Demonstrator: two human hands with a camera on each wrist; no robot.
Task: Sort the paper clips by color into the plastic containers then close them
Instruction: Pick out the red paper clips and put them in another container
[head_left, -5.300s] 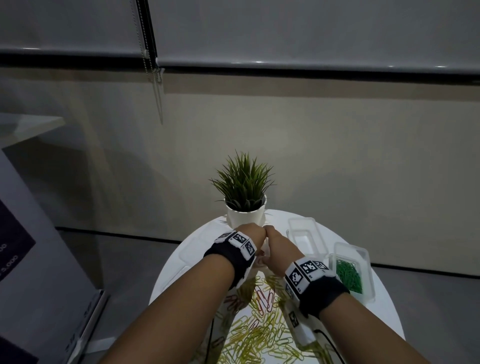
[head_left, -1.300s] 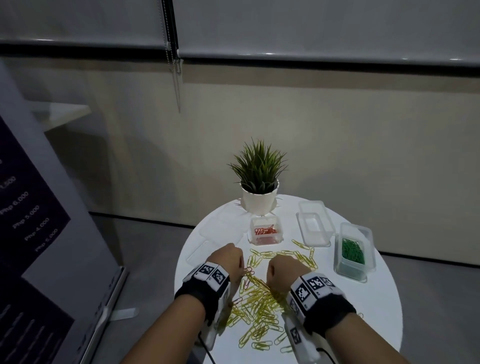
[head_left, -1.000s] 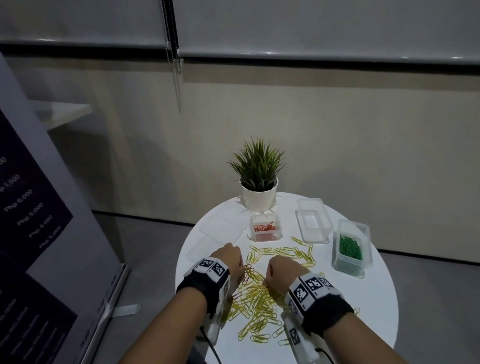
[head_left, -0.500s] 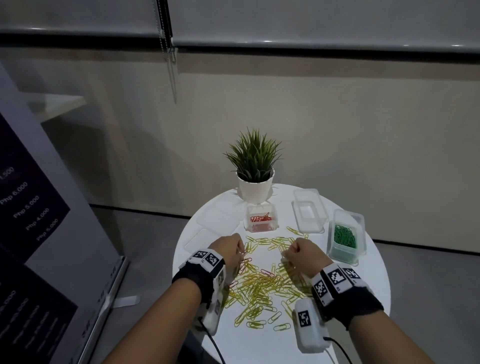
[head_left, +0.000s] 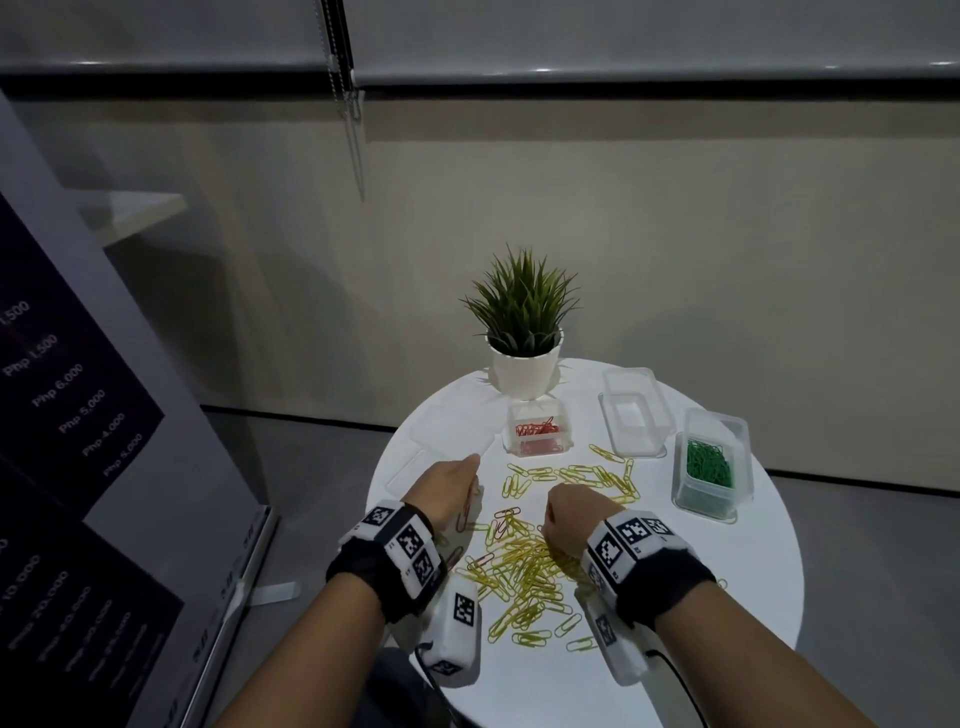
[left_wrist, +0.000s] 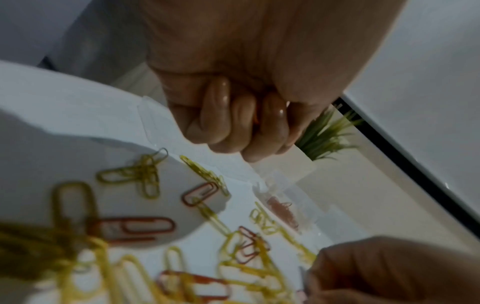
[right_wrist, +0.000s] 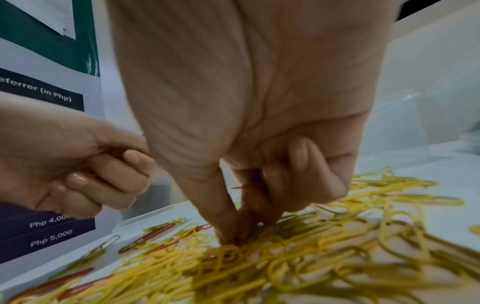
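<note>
1. A round white table (head_left: 737, 571) stands before a beige wall with grey blinds above; a banner (head_left: 78, 441) with printed prices leans at the left.
2. A plant (head_left: 522, 332) in a white pot sits at the far edge of the table; just in front of it is the red box (head_left: 536, 435), open, with red clips inside.
3. To the right lies an empty box (head_left: 634, 421), also open; further right the green box (head_left: 710, 470) holds green clips and has no lid on.
4. Clear lids (head_left: 447, 441) lie flat on the left part of the table, hard to make out against the white.
5. Yellow clips (head_left: 524, 566) are strewn across the middle of the table, with a few red clips (head_left: 503, 522) mixed among them near the left side.
6. The left hand (head_left: 449, 491) hovers above the left edge of the pile; its fingers (left_wrist: 228, 123) are curled into the palm, a red clip (head_left: 466, 512) hangs from them in the head view, and a trace of red shows between them in the wrist view.
7. The right hand (head_left: 574, 522) is down on the pile; thumb and forefinger (right_wrist: 223, 222) pinch together at the clips, the other fingers curled; something red shows inside the grip, though which clip is pinched I cannot tell.
</note>
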